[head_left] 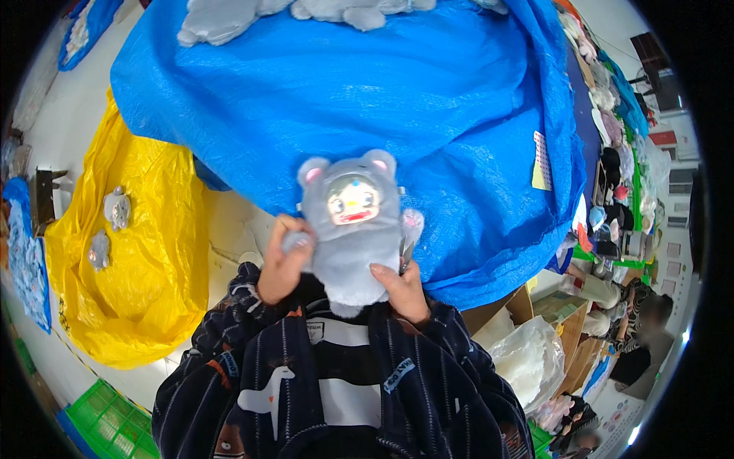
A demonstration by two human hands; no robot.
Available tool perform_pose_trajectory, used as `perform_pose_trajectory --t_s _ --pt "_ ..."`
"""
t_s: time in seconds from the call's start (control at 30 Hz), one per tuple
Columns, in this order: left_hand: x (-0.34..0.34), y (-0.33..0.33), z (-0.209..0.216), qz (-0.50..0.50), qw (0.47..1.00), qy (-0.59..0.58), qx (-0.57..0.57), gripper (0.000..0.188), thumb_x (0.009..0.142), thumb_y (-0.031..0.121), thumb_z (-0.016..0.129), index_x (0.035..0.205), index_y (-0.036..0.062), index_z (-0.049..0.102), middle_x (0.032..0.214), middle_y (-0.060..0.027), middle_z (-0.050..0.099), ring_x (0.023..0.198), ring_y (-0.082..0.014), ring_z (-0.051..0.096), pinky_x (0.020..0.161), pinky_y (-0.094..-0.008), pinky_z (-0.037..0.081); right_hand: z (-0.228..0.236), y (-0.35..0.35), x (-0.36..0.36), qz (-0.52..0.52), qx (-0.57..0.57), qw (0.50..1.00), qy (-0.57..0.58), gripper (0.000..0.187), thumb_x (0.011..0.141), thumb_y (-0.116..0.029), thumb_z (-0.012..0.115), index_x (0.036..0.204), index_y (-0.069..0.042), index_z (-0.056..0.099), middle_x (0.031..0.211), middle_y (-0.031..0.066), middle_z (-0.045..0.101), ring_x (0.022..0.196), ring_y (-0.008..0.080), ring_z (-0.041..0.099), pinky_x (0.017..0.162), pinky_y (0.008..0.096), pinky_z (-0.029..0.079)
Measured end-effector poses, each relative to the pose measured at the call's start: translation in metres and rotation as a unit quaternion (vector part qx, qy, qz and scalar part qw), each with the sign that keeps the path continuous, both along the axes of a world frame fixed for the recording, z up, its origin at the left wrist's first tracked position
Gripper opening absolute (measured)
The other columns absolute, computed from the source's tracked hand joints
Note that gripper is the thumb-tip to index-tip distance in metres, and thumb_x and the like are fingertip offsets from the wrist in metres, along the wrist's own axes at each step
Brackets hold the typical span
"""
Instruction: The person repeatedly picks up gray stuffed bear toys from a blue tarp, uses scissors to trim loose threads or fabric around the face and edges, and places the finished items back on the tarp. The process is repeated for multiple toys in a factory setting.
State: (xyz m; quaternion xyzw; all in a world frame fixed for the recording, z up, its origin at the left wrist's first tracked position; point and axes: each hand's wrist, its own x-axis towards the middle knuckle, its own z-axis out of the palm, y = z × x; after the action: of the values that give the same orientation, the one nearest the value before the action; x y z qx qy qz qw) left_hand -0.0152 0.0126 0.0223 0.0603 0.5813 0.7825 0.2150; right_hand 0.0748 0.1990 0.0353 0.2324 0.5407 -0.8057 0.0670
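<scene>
A grey plush bear toy with pink inner ears and a shiny printed doll-like face is held upright in front of my chest. My left hand pinches its stubby arm on the left side. On the other side, my right hand grips the lower body, thumb on the front. A slim dark metallic piece shows beside the right fingers, under the toy's raised paw; its kind is not clear. The fingers behind the toy are hidden.
A large blue tarp spreads ahead, with several grey plush pieces at its far edge. At left, a yellow sheet carries two small grey plush toys. Cardboard boxes and a clear plastic bag stand at right.
</scene>
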Motion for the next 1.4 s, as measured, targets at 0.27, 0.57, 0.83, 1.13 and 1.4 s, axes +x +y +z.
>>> perform_pose_trajectory --t_s 0.27,0.57,0.83,1.13,1.4 --pt "0.016 0.018 -0.004 -0.014 0.954 -0.240 0.176 0.044 0.085 0.007 0.052 0.126 0.0044 0.037 0.119 -0.0126 0.048 0.110 -0.0208 0.047 0.093 -0.0355 0.039 0.013 0.010 -0.021 0.107 0.168 0.978 0.064 0.030 0.078 -0.009 0.064 0.102 0.005 0.054 0.088 0.0047 0.061 0.078 0.0097 0.054 0.070 0.0250 0.045" --pt "0.015 0.020 -0.010 0.021 0.978 -0.200 0.045 0.031 0.088 0.014 0.053 0.115 0.0001 0.047 0.105 -0.0097 0.056 0.092 -0.0179 0.056 0.078 -0.0303 0.047 0.027 0.036 -0.032 -0.044 0.224 0.972 0.061 0.025 0.080 -0.011 0.062 0.099 0.003 0.056 0.085 0.0059 0.059 0.074 0.0087 0.051 0.065 0.0231 0.042" --pt "0.001 0.021 -0.015 0.074 0.972 0.118 -0.191 0.019 0.086 0.015 0.056 0.098 0.0000 0.055 0.088 -0.0068 0.059 0.080 -0.0106 0.054 0.067 -0.0243 0.043 0.027 0.035 -0.046 -0.125 0.415 0.896 0.091 0.026 0.086 -0.022 0.054 0.080 0.003 0.057 0.057 0.0020 0.051 0.051 0.0086 0.046 0.046 0.0238 0.037" --pt "-0.009 0.023 -0.029 0.051 0.980 -0.188 0.048 0.030 0.090 0.018 0.051 0.113 -0.0010 0.048 0.103 -0.0082 0.055 0.089 -0.0138 0.053 0.074 -0.0272 0.046 0.007 0.013 -0.029 0.012 0.252 0.961 0.113 0.011 0.083 -0.012 0.057 0.081 -0.001 0.056 0.064 -0.0009 0.049 0.054 0.0043 0.040 0.048 0.0192 0.032" --pt "-0.015 0.026 -0.011 0.081 0.956 -0.265 0.092 0.037 0.092 0.022 0.047 0.121 -0.0003 0.043 0.115 -0.0108 0.052 0.101 -0.0187 0.053 0.082 -0.0307 0.047 0.024 0.049 -0.018 0.092 0.286 0.952 0.061 0.020 0.081 -0.017 0.063 0.081 0.003 0.058 0.065 -0.0001 0.053 0.056 0.0042 0.044 0.048 0.0196 0.034"
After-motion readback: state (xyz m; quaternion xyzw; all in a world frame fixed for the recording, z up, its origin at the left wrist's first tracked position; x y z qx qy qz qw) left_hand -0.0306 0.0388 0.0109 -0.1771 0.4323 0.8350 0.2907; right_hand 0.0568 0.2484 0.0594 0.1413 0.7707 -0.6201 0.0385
